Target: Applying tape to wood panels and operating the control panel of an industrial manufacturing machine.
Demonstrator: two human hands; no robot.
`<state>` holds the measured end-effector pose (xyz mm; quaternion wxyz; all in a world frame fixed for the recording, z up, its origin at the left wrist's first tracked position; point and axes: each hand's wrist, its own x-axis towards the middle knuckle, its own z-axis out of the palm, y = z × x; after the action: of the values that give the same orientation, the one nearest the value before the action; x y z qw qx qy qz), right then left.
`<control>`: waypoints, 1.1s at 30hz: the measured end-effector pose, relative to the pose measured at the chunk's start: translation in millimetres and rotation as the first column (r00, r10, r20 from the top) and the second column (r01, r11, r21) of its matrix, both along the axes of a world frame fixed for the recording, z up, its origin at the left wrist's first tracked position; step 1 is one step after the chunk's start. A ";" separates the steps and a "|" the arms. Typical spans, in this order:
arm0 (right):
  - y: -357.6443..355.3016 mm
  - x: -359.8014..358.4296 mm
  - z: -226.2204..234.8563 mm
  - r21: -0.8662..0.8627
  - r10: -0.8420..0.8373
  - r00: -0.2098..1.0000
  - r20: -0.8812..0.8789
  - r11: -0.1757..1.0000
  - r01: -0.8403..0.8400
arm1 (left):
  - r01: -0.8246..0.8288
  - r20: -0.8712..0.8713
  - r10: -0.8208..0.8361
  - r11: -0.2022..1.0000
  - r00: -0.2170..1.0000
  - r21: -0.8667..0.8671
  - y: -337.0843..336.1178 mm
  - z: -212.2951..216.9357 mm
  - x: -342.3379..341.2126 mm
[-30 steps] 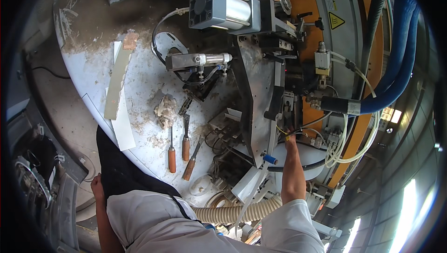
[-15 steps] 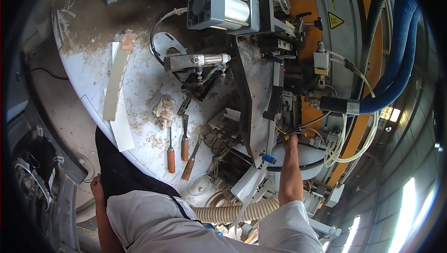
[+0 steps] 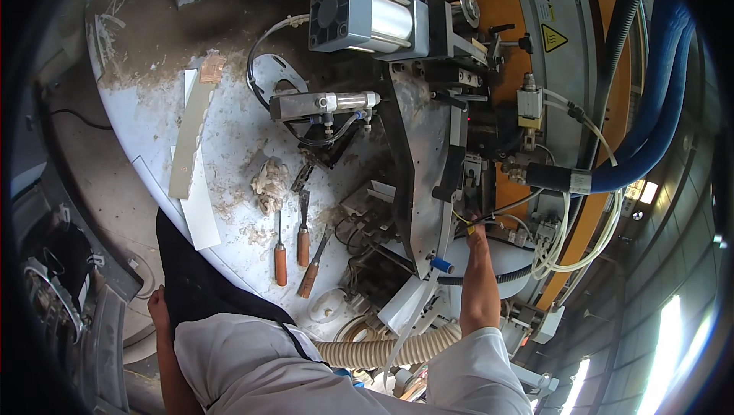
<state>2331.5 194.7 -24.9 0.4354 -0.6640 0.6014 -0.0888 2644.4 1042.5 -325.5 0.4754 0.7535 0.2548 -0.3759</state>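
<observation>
My right arm stretches forward into the machine, and my right hand (image 3: 475,233) is among cables beside the black and metal parts. Its fingers are hidden there, next to a thin cable with a yellow piece (image 3: 470,228). What it touches cannot be made out. Low at my left side hangs my left hand (image 3: 158,308), its fingers curled in and nothing showing in them. It is beside my dark trousers, off the edge of the white worktable (image 3: 237,258).
Three wooden-handled tools, a chisel (image 3: 280,262), a scraper (image 3: 303,243) and another blade (image 3: 310,277), lie near a crumpled rag (image 3: 270,184). Long strips (image 3: 191,136) rest at left. A pneumatic cylinder (image 3: 371,17), a blue hose (image 3: 642,163) and a ribbed duct (image 3: 397,348) surround the machine.
My right hand has shifted slightly within the machine, and its forearm tilts a little differently. My left hand stays at my side; the tools and strips lie as before.
</observation>
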 end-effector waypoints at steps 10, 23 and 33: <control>28.5 25.7 3.5 -0.022 0.071 0.997 -0.011 0.997 -0.071 | 0.020 -0.006 -0.020 0.999 1.000 0.047 7.8 -4.4 -1.0; 22.3 20.8 10.6 -0.017 0.110 0.994 -0.015 0.994 -0.110 | -0.077 -0.044 0.078 0.997 0.996 0.029 -5.1 3.5 -5.8; 25.9 27.6 13.6 -0.039 0.063 0.997 -0.040 0.997 -0.064 | -0.123 -0.053 0.121 0.992 0.991 -0.028 -1.8 4.3 -5.5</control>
<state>2359.1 220.6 -11.3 0.4128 -0.6930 0.5864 -0.0742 2638.9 1040.7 -321.2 0.5024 0.7191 0.3068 -0.3693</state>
